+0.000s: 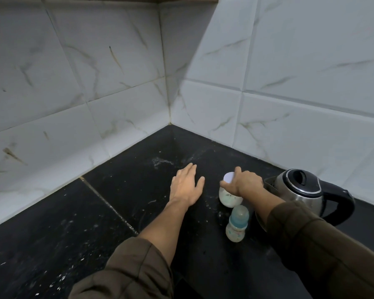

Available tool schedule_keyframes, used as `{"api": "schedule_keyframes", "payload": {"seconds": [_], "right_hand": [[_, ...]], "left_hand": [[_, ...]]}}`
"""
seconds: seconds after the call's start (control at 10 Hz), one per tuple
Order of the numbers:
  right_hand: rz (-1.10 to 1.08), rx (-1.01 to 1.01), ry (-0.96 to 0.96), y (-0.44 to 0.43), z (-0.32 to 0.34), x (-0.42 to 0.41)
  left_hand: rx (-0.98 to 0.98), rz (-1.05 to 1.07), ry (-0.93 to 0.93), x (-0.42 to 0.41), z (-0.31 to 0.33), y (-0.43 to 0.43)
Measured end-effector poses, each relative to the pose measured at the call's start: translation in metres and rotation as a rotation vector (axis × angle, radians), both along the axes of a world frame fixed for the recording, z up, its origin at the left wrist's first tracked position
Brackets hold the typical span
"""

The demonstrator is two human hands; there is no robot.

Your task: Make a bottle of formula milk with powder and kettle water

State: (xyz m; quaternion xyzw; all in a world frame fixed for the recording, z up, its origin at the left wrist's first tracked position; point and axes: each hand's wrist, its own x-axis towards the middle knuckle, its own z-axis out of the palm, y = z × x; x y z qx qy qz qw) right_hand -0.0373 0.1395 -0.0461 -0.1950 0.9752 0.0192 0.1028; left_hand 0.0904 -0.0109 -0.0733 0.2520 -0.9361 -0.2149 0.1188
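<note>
A black stone countertop (52, 223) fills a tiled corner. On the right stands a steel kettle (300, 190). The left hand (187, 186) is spread flat, fingers straight, holding nothing. The right hand (244, 183) grips the top of a white powder jar (229, 198), just left of the kettle. A capped baby bottle (236, 225) stands upright just nearer.

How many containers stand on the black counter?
3: the white jar gripped by the right hand, the baby bottle nearer the camera, the kettle at right. More may be hidden.
</note>
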Motion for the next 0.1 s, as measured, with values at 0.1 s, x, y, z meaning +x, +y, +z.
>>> {"api": "schedule_keyframes", "payload": {"seconds": [0.1], "right_hand": [[0.013,0.039,-0.016,-0.0011,0.0025,0.0016]], "left_hand": [[-0.066,-0.006,0.031,-0.009,0.0109,0.0048]]}}
